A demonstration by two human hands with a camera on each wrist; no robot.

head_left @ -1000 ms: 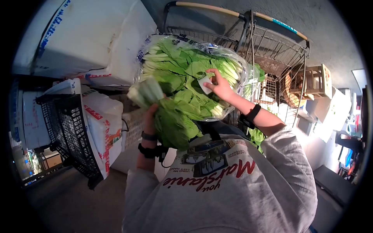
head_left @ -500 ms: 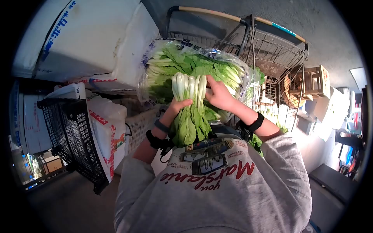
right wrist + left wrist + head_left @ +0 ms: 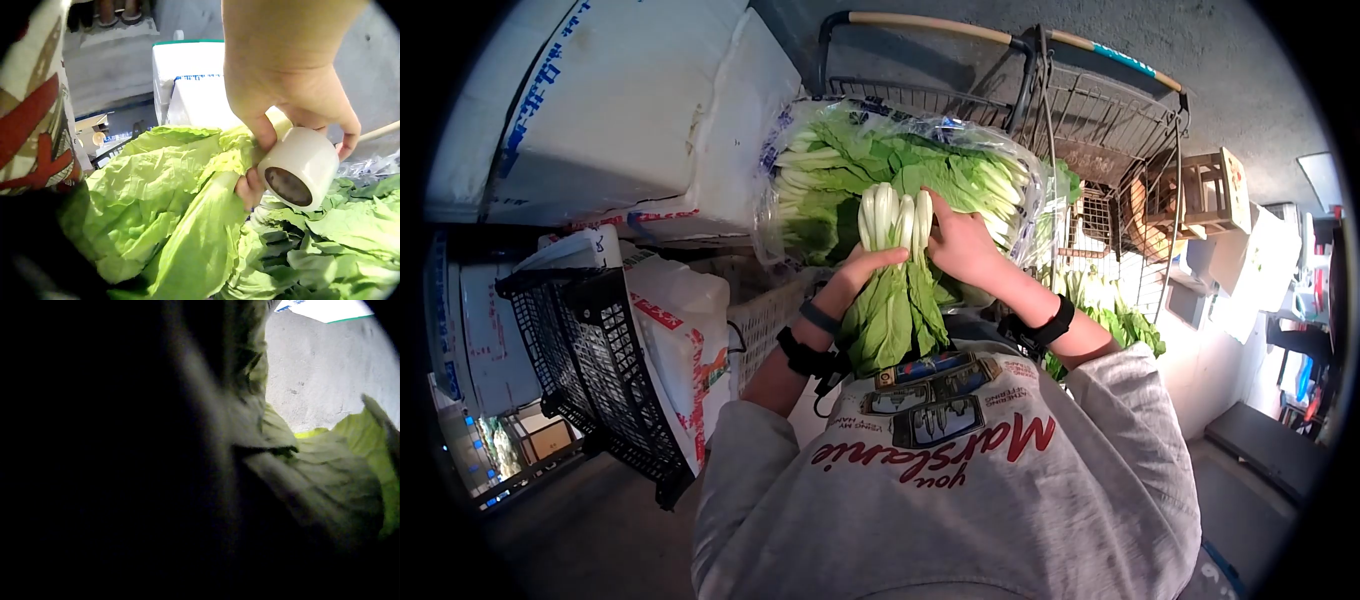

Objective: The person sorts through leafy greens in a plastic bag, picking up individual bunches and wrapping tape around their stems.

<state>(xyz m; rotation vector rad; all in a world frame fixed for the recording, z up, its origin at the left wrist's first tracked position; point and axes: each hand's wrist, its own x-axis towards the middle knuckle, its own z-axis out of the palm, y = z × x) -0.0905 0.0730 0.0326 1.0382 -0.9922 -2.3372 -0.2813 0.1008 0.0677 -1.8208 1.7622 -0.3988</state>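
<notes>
In the head view my left hand [image 3: 862, 270] grips a bunch of leafy greens [image 3: 884, 218], white stems up and leaves hanging toward the shirt. Its thumb lies across the front of the stems. Close against the bunch's right side, my right hand [image 3: 968, 248] holds a white roll of tape [image 3: 303, 167], seen in the right wrist view with a dark core. There, left-hand fingertips [image 3: 250, 187] show beside the roll, and broad leaves [image 3: 169, 212] spread below. The left wrist view is mostly dark, with some leaf [image 3: 325, 481] at its right.
Behind the hands lies a plastic-lined heap of the same greens [image 3: 830, 145]. Wire carts [image 3: 1115, 110] stand at the back and right, with more greens [image 3: 1105, 305] lower down. To the left are white foam boxes [image 3: 630, 110], a black crate [image 3: 585, 340] and a pale basket [image 3: 765, 320].
The bunch swung from the left, lying tilted, to upright in front of the body. My right hand came from over the heap to the stems with the roll. Lately both hands shifted only slightly.
</notes>
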